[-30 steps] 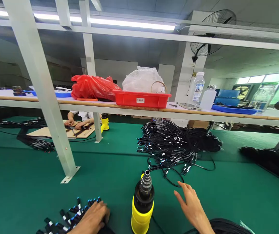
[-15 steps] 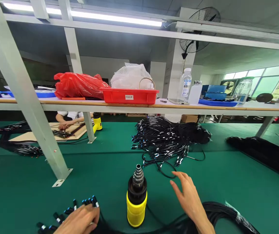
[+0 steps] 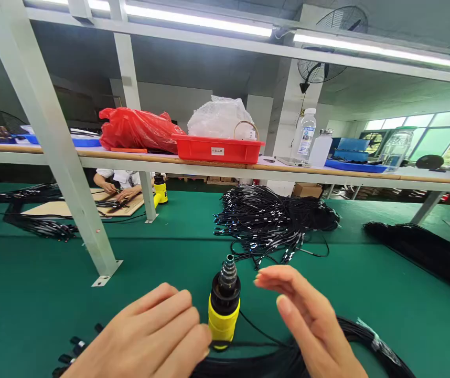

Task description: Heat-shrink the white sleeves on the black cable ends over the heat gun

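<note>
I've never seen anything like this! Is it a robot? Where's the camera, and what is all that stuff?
No robot here, just a person's two bare hands. The camera is worn on that person's head, so you see what's in front of them.

The left hand has its fingers curled; I can't tell whether it grips anything. The right hand is open, near a bundle of black cables.

Between the hands stands a yellow tool with a ridged metal nozzle. It stands on a green tabletop, with a big pile of black cables further back. Above is a shelf with a red tray. Far left, another person's hands are busy too.
</note>
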